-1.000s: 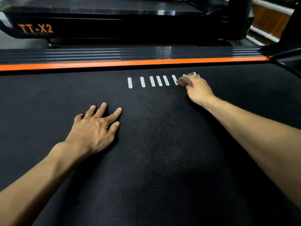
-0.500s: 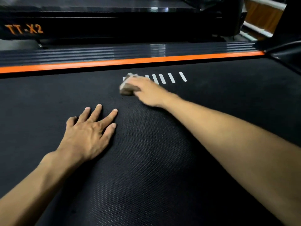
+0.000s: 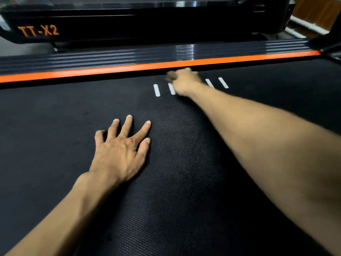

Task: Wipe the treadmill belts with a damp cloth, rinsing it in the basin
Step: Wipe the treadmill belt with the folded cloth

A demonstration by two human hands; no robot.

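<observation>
The left hand (image 3: 120, 152) lies flat, fingers spread, on the black belt (image 3: 55, 135). Farther off, the right hand (image 3: 184, 81) (blurred) grips a dark cloth (image 3: 171, 76) on the belt among white stripes (image 3: 156, 90), near the orange strip (image 3: 129, 68).

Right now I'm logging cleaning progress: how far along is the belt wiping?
Mid-wipe. The right hand holds the blurred cloth over the white marks near the orange rail; the left hand rests flat on the belt. No wet sheen shows which parts are done. The basin is out of view, so rinsing remains.
</observation>
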